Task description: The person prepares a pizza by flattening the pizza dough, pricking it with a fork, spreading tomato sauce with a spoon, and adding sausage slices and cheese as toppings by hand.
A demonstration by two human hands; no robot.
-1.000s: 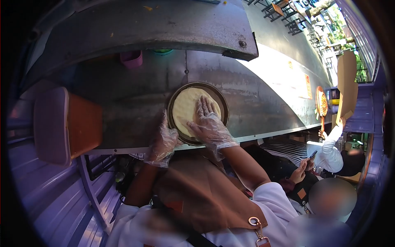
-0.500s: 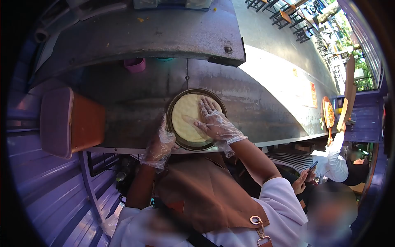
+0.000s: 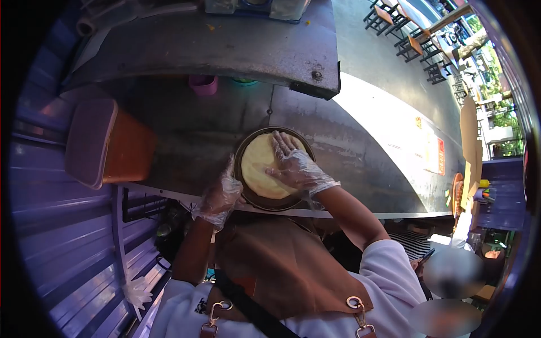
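Note:
A pale round of dough (image 3: 260,169) lies in a dark round pan (image 3: 273,204) at the counter's front edge. My right hand (image 3: 297,168), in a clear plastic glove, rests flat on the right part of the dough with its fingers stretched out. Gloved the same way, my left hand (image 3: 224,194) grips the pan's rim at the lower left. Part of its hold is hidden by the glove's folds.
A large orange-brown lidded tub (image 3: 127,147) stands at the left. Under the raised shelf (image 3: 248,50) sits a pink container (image 3: 203,84). People are at the right, near upright cardboard (image 3: 469,152) and a round board (image 3: 456,188).
The head view has shifted, so the counter and tub appear farther right. My right hand stays flat on the dough and my left hand stays at the pan's rim.

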